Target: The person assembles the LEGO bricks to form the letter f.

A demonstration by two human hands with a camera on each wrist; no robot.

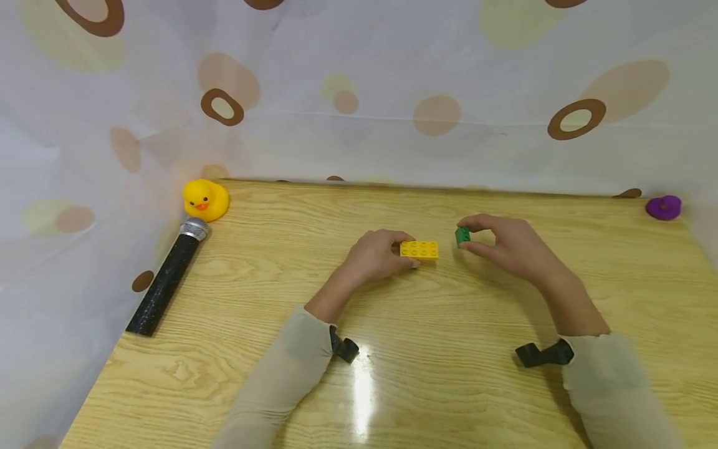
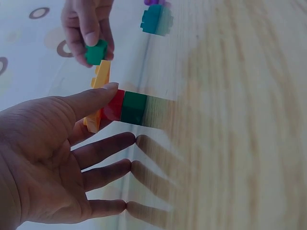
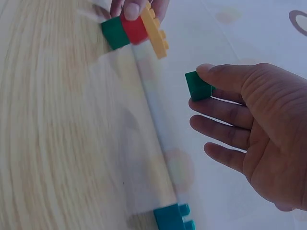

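Note:
My left hand (image 1: 374, 254) grips a small stack of toy bricks between thumb and index finger. A long yellow brick (image 1: 419, 250) tops it, over a red brick (image 2: 113, 108) and a green brick (image 2: 134, 108) at the tabletop. The yellow brick's right end juts past the red one. The other left fingers are spread, tips at the table. Between thumb and fingers, my right hand (image 1: 513, 246) pinches a small green brick (image 3: 198, 86). It is held just right of the yellow brick, with a gap in the head view.
A teal brick (image 3: 169, 219) sits on the wooden table (image 1: 426, 386) under the right hand, hidden in the head view. A yellow rubber duck (image 1: 210, 202) and a microphone (image 1: 168, 280) lie at left, a purple duck (image 1: 664, 207) at far right. Patterned sheeting (image 1: 387, 75) borders the table.

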